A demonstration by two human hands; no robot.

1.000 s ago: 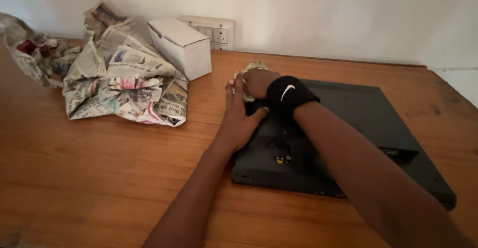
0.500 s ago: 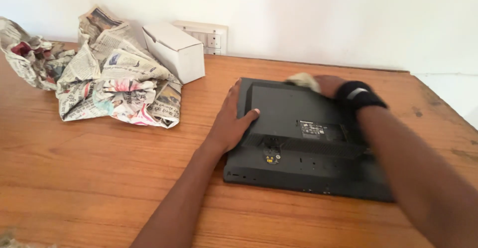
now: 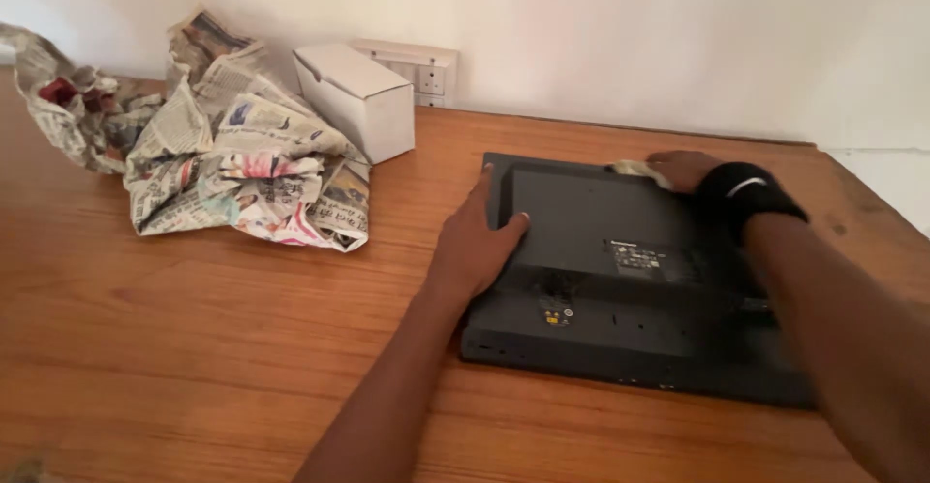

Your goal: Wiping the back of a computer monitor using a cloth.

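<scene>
A black flat monitor (image 3: 601, 280) lies face down on the wooden table (image 3: 194, 338), its back panel up. My left hand (image 3: 477, 241) rests flat on the monitor's near-left corner, fingers spread, holding nothing. My right hand (image 3: 681, 167), with a black wristband on the wrist, presses a small pale crumpled wad of paper (image 3: 635, 169) against the monitor's far edge. Part of the wad is hidden under my fingers.
Crumpled newspaper sheets (image 3: 242, 168) lie at the back left, with more newspaper (image 3: 58, 100) further left. A white cardboard box (image 3: 356, 97) stands against the wall, beside a white socket panel (image 3: 421, 66). The table's right edge is near the monitor.
My right hand has swept the paper wad from the monitor's far-left corner rightward along its far edge. The left hand stayed on the near-left corner. The view shifted slightly.
</scene>
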